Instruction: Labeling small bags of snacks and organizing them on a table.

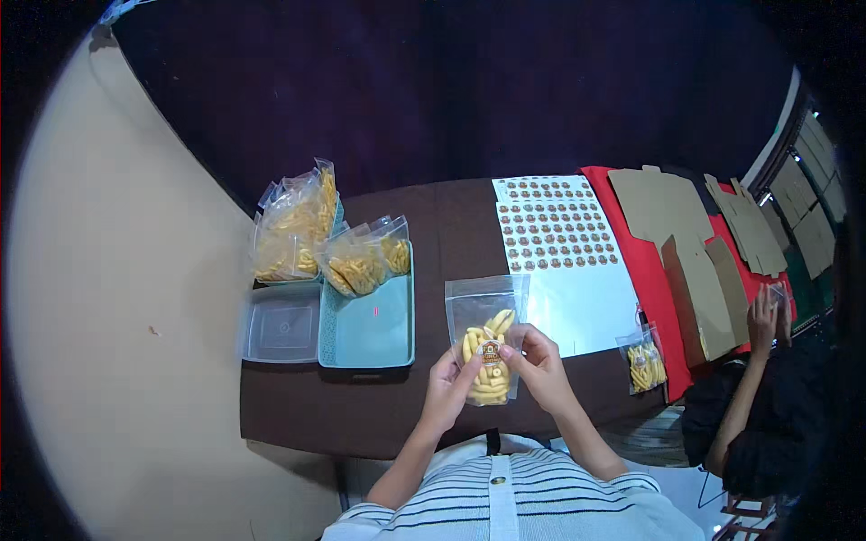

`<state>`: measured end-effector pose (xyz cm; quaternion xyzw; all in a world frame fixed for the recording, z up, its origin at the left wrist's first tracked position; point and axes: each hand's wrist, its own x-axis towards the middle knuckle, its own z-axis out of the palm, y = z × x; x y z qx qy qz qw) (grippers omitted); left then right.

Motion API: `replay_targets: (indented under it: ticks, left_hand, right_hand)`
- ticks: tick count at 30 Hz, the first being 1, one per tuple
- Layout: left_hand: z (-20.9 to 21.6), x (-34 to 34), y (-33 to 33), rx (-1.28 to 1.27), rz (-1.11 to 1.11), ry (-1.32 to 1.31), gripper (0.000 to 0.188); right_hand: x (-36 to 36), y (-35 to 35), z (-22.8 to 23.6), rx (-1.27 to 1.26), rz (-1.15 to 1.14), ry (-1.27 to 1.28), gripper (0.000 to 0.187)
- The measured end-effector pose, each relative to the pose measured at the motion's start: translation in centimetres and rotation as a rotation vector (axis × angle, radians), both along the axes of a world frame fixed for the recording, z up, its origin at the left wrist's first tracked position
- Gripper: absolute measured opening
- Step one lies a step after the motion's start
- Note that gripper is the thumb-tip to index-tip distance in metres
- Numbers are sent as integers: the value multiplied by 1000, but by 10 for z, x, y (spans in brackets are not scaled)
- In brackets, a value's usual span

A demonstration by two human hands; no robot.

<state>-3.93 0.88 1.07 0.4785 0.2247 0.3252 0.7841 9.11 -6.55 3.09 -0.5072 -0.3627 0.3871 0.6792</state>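
A clear zip pouch of yellow stick snacks (487, 316) is held upright above the near side of the table. My left hand (446, 389) grips its left edge, and my right hand (538, 368) grips its right edge. Both thumbs press on a small brown sticker (490, 353) on the pouch's front. Beyond my right hand lies a white sticker sheet (577, 311) with rows of small round brown labels; its near part is bare. Another filled pouch (645, 362) lies to the right of the sheet, near the table's front edge.
A light-blue basket (368, 347) at the left holds several filled pouches (356, 268). Behind it, more pouches (290, 236) are piled above a clear plastic lid (283, 323). Cardboard boxes (690, 298) stand on a red cloth (656, 322). Another person's hands (767, 317) are at the far right.
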Motion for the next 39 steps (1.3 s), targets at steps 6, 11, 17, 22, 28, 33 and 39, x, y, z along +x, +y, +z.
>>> replay_targets:
  ticks: [6, 11, 17, 22, 28, 33, 39]
  left_hand:
    - [13, -4, 9, -227, -37, -60, 39]
    - [20, -1, 3, 60, -50, 13, 44]
    - [13, 3, 0, 49, 49, 2, 39]
    - [12, 4, -2, 46, 19, 27, 40]
    - [7, 6, -4, -108, 41, -10, 35]
    - [8, 7, -8, -33, 32, -9, 38]
    - [7, 3, -9, -38, -56, 92, 29]
  right_hand:
    - [-2, -2, 9, -52, -3, 152, 17]
    - [-4, -1, 8, -17, -44, 62, 21]
    - [-7, -3, 10, -45, 9, 25, 33]
    - [-5, -5, 3, -35, -3, 43, 35]
    - [-3, -6, 0, -46, -36, 102, 36]
    - [-1, -7, 1, -72, -23, 141, 36]
    - [0, -9, 2, -49, -35, 117, 41]
